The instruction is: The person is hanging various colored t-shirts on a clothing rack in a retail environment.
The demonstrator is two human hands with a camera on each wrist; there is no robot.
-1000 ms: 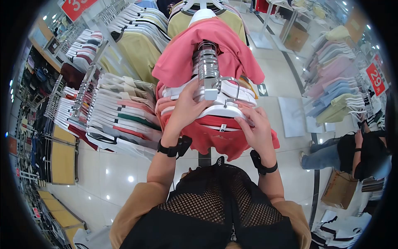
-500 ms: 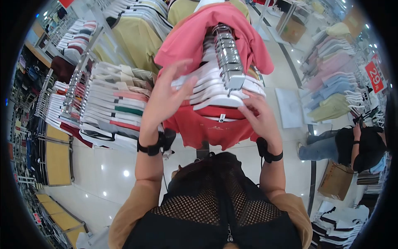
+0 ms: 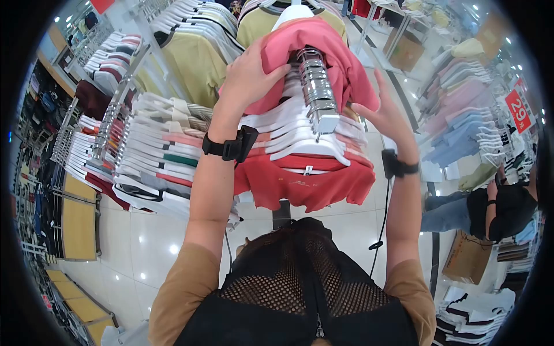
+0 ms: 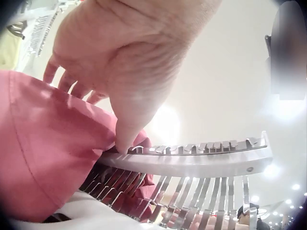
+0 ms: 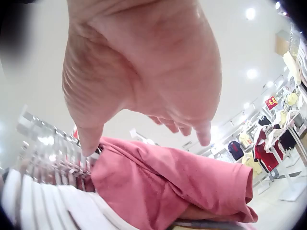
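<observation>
A pink shirt [image 3: 332,43] lies draped over the far part of a metal rail [image 4: 201,160]. My left hand [image 3: 248,83] rests at its left side, thumb spread toward the rail; in the left wrist view its fingertips go behind the cloth's upper edge. My right hand [image 3: 389,112] is at the shirt's right side, fingers and thumb spread; the right wrist view shows it just over the cloth. In front, a red shirt [image 3: 311,187] hangs on a white hanger [image 3: 311,149], nearest in a row of hangers.
Striped and white clothes [image 3: 167,144] hang closely on a rack to the left. Yellow shirts [image 3: 193,63] stand behind it. On the right, a person in black [image 3: 496,210] is near a cardboard box [image 3: 467,256] and a rack with a red price sign [image 3: 518,106].
Both hands have left the front hanger and moved forward to the draped pink shirt, the left first. The rail's end shifted right in view, and the red shirt now hangs free of both hands.
</observation>
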